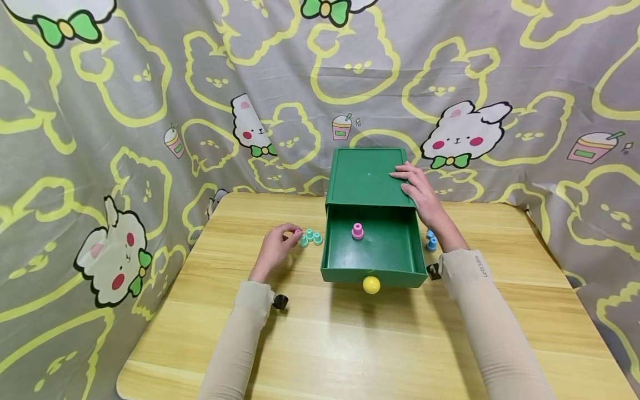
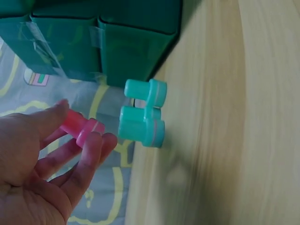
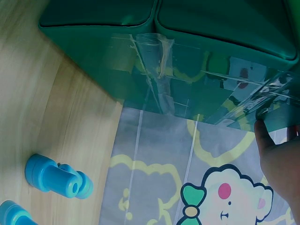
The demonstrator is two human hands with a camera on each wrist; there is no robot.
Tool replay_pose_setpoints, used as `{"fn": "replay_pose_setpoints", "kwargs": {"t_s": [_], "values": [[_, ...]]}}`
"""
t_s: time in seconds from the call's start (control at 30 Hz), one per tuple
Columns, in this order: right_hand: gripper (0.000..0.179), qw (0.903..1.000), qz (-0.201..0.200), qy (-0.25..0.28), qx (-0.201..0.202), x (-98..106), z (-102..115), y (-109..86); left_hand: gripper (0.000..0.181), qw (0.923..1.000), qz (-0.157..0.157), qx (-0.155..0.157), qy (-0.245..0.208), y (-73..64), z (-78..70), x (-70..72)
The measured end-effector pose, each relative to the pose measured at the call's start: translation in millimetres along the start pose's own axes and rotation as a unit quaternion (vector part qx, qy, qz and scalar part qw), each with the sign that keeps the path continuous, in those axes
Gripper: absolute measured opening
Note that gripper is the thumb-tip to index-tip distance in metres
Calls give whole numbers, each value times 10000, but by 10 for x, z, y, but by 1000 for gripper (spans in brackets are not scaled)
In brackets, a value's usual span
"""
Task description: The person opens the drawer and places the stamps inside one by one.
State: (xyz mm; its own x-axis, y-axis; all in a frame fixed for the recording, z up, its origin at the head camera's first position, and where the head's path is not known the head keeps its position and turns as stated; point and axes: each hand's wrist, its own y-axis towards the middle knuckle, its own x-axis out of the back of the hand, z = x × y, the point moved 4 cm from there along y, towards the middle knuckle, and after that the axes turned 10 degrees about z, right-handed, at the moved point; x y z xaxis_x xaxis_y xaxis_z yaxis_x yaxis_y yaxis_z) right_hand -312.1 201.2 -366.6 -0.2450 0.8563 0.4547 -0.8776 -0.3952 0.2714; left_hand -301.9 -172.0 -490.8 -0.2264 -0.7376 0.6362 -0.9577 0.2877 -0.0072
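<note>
My left hand (image 1: 276, 247) pinches a small pink stepped peg (image 2: 79, 126) between thumb and fingers, left of the green drawer cabinet (image 1: 367, 176). Several teal stepped pegs (image 2: 133, 123) stand on the table right beside it. My right hand (image 1: 420, 191) rests on the cabinet's top right edge, its fingers lying on the top and its thumb hidden in the head view. The top drawer (image 1: 374, 253) is pulled out, and another pink peg (image 1: 357, 231) stands inside it. A yellow ball knob (image 1: 371, 285) sits on the drawer's front.
Blue stepped pegs (image 3: 54, 178) stand on the table right of the cabinet, near my right forearm. Clear tape (image 3: 161, 75) runs along the cabinet's side. A patterned curtain (image 1: 280, 66) hangs behind the wooden table (image 1: 320, 344).
</note>
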Motion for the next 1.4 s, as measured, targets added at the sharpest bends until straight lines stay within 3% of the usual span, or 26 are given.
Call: {"fn": "replay_pose_setpoints", "kwargs": {"t_s": [0.17, 0.37, 0.53, 0.77, 0.9, 1.23, 1.4], "values": [[40, 10000, -32, 33, 0, 3, -96, 18, 30, 9998, -60, -149, -123, 4, -46, -3], [40, 10000, 0, 54, -55, -13, 16, -13, 30, 9989, -178, -290, -309, -1, -92, -7], [41, 10000, -3, 54, -4, -21, -19, -4, 27, 9985, -314, -304, -338, -7, -121, 0], [41, 9999, -108, -29, 48, -1, -353, 88, 25, 9978, -381, -392, -373, -6, -196, 3], [42, 9999, -147, -80, 23, 8, -430, 108, 25, 9973, -398, -481, -391, -6, -240, 7], [42, 9999, -122, 13, -39, 8, -406, 109, 25, 9960, -486, -621, -425, -37, -326, 18], [42, 9999, -138, -19, 0, 2, -395, 99, 24, 9947, -696, -717, -250, -54, -411, 33]]}}
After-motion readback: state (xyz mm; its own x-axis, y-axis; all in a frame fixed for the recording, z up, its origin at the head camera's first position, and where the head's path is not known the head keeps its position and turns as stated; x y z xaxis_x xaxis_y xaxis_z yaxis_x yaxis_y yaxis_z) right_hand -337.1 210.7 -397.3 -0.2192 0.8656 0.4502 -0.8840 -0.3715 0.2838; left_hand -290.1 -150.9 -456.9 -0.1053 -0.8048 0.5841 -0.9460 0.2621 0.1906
